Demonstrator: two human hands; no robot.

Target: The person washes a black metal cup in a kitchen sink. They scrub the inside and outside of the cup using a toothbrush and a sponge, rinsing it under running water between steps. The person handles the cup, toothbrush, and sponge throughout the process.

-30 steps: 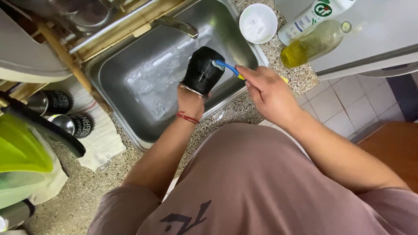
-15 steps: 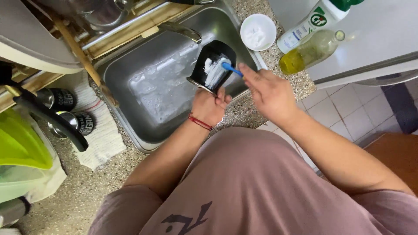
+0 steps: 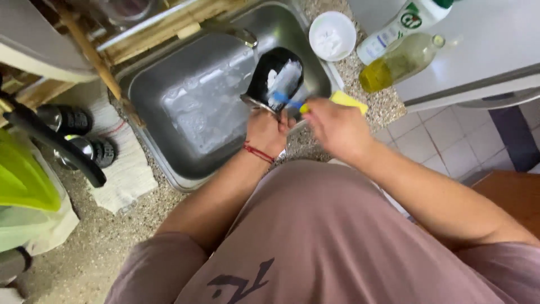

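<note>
Scrubbing in hand, catalogued against the sink (image 3: 185, 141) as landmark.

- Pan (image 3: 275, 79): small, black, tilted on edge over the sink's right half, its inside turned toward me and streaked with white foam. I judge the washing to be midway, with suds on and no rinse yet.
- Left hand (image 3: 267, 130): clenched on the pan's lower rim or handle at the sink's near right edge; red cord at the wrist.
- Right hand (image 3: 337, 126): closed around a yellow sponge (image 3: 349, 101) just right of the sink; a blue tool (image 3: 287, 101) reaches from it onto the foam. Motion blur hides whether the two are one piece.
- Tap (image 3: 239, 35): at the sink's far rim, just above the pan.
- White bowl (image 3: 332, 35): on the surface (image 3: 95, 253), beyond the sink's far right corner.
- Oil bottle (image 3: 399, 62): lying right of the bowl.
- Cloth (image 3: 121, 174): left of the sink, two dark jars standing on it.

My next move, as I judge it, calls for a firm left grip while the pan turns, so the right hand can reach the unscrubbed wall.
</note>
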